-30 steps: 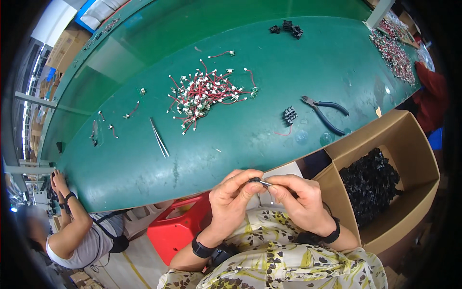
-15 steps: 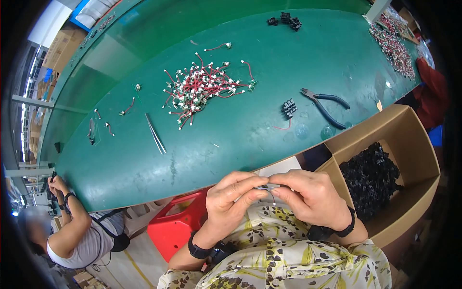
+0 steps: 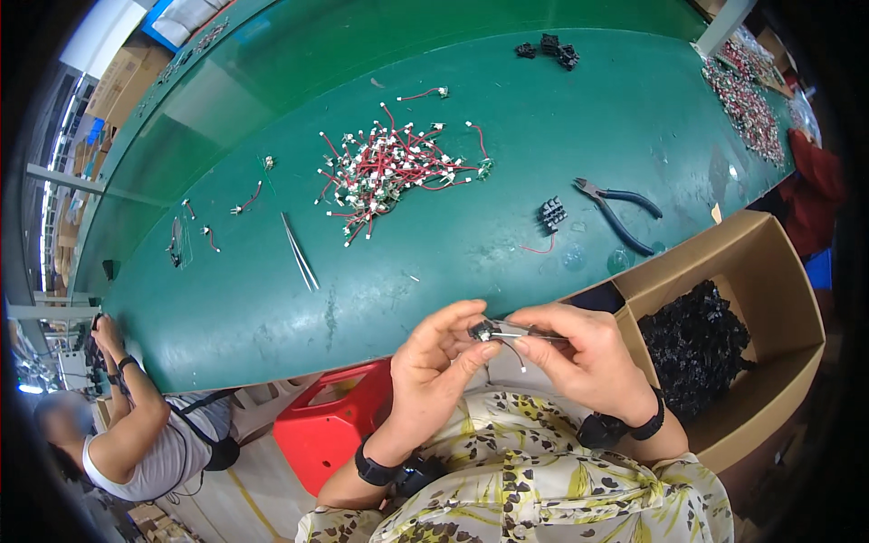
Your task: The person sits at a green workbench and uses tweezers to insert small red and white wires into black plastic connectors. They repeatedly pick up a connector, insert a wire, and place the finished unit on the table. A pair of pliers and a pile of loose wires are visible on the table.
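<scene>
Before the chest, a black part (image 3: pixel 482 331), partly covered by fingertips, is pinched in the left hand (image 3: pixel 434 366); a thin metal tool (image 3: pixel 511 336) is gripped by the right hand (image 3: pixel 587 360), its tip at the part. The right side is flanked by a box (image 3: pixel 780 303). On the bench (image 3: pixel 226 312), pliers (image 3: pixel 594 192), tweezers (image 3: pixel 295 244) and a wire pile (image 3: pixel 380 172) are spread. Pieces in the far-right heap (image 3: pixel 747 113) cannot be told apart.

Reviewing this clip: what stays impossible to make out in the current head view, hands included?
- Head view: underside of the small black part in the left hand, covered by fingers.
- Head view: part of the slim metal tool in the right hand, covered by fingers.
- Head view: bottom of the red-wired pile, under its upper pieces.
- Head view: count of black pieces in the box, too small and dark.
</scene>
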{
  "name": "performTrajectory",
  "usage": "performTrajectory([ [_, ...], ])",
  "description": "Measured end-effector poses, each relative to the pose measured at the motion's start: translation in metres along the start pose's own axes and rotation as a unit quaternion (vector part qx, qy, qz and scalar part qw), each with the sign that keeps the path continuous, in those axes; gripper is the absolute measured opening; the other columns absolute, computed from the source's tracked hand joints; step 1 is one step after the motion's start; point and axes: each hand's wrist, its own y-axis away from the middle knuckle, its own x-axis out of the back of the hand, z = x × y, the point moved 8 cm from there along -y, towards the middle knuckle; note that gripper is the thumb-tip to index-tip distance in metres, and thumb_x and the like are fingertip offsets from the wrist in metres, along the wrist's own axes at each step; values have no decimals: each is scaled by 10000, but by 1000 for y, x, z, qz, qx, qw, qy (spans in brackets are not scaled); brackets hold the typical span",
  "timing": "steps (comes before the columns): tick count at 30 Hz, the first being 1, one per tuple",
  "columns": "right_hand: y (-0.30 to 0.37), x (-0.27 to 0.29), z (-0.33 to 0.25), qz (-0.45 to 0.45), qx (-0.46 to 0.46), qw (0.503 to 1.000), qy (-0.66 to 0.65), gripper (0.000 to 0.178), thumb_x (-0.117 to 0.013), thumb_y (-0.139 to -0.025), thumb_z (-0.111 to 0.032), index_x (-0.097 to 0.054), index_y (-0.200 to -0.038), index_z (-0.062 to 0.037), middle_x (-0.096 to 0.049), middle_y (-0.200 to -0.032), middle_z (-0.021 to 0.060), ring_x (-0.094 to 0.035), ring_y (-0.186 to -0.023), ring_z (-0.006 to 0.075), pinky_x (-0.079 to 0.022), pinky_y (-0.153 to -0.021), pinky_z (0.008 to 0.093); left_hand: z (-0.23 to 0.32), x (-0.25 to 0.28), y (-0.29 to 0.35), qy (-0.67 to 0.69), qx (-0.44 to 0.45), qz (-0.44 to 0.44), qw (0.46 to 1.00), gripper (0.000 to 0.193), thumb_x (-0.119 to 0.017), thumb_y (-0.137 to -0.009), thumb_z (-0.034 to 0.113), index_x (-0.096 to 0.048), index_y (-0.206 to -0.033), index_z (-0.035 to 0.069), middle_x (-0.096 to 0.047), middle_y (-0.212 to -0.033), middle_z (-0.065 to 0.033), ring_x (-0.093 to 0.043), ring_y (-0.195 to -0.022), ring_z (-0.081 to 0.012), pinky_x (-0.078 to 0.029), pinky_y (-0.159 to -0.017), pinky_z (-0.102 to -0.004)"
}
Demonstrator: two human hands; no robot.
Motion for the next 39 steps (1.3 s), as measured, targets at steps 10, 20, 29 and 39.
performTrajectory([
  [10,-2,-11,-11,-38,-1,999,-26,218,-679,-873,-95,-649,-1051,26,-680,-833,143,-637,-620,163,-493,-543,285,23,11,4,-127,-94,-49,986,337,-699,-795,-118,-661,-1116,-23,-608,-1043,-85,-626,-931,-145,-542,-808,-260],
  [20,-8,-25,-32,-46,74,992,95,133,-644,-875,-145,-650,-960,-42,-678,-818,148,-652,-704,344,-502,-603,412,30,21,13,-207,-94,-23,974,275,-688,-789,-132,-704,-1043,-25,-609,-1009,-78,-628,-901,-142,-538,-782,-243],
  [29,-32,-24,-33,-160,16,984,80,184,-608,-906,-178,-588,-1016,-31,-677,-924,159,-669,-823,331,-510,-660,424,95,99,15,-384,-175,186,887,229,-728,-768,-12,-714,-991,36,-650,-918,-47,-594,-829,-146,-480,-761,-269],
  [39,-74,76,-30,9,91,969,229,385,-705,-766,-17,-635,-1143,-55,-625,-994,109,-628,-907,295,-506,-764,362,118,73,10,-509,-283,171,795,329,-687,-809,-1,-663,-1134,41,-625,-1186,-98,-563,-1145,-255,-408,-1009,-375],
])
